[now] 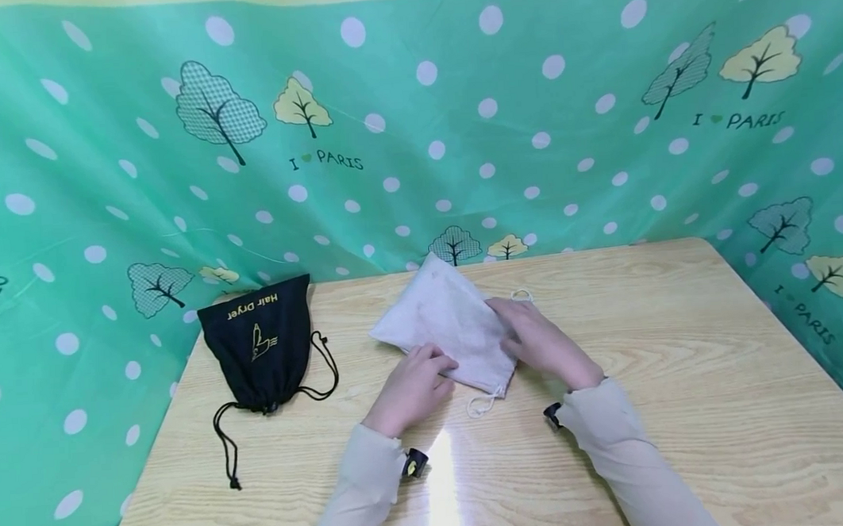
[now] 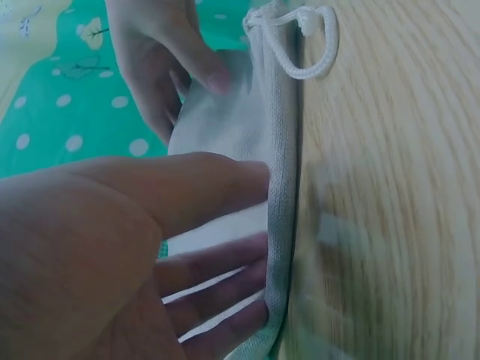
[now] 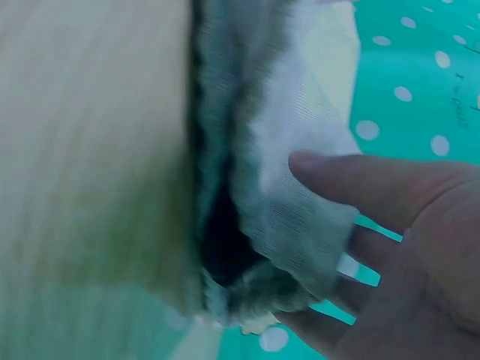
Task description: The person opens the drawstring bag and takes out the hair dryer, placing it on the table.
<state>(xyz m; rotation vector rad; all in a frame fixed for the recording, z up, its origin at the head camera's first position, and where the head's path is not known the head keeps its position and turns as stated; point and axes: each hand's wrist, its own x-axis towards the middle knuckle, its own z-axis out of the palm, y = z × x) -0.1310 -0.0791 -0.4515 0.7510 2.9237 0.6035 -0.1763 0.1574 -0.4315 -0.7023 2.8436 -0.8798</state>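
R grip — bag diag., mouth R

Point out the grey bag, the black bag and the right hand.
Grey bag (image 1: 449, 319): head view, middle of its upper face.
Black bag (image 1: 260, 349): head view, middle of its upper face.
Right hand (image 1: 546, 344): head view, back of the hand.

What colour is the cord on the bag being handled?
White; the cord shows best in the left wrist view.
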